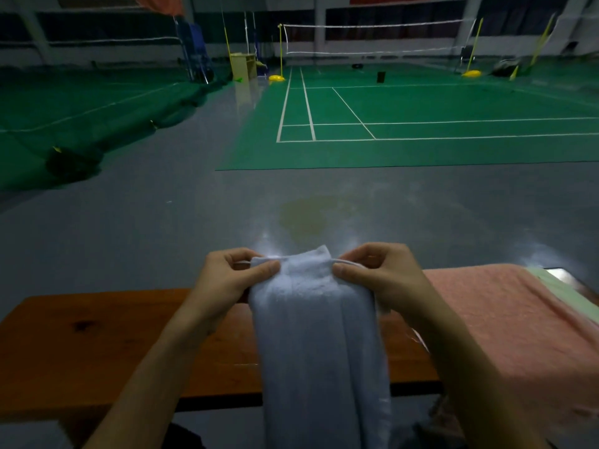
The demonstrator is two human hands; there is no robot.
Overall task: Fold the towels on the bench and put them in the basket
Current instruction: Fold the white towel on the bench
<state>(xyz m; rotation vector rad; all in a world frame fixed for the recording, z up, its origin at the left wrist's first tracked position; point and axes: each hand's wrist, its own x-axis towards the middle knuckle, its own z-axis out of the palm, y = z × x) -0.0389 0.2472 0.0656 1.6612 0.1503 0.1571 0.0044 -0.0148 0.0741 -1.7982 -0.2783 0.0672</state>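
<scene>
Bench (97, 345): pink towel (505, 319) beside held blue towel (317, 335).

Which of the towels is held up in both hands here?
The pale blue towel, pinched at its top corners by the left hand and right hand. The pink towel lies on the wooden bench.

Pale blue towel (319, 335), folded lengthwise, hanging from top corners pinched between both hands. Wooden bench (107, 345) beneath the wrists. Pink towel (505, 319) spread flat beside the right hand.

towel (321, 335) over bench (107, 345) (another rightward (505, 319))
</scene>
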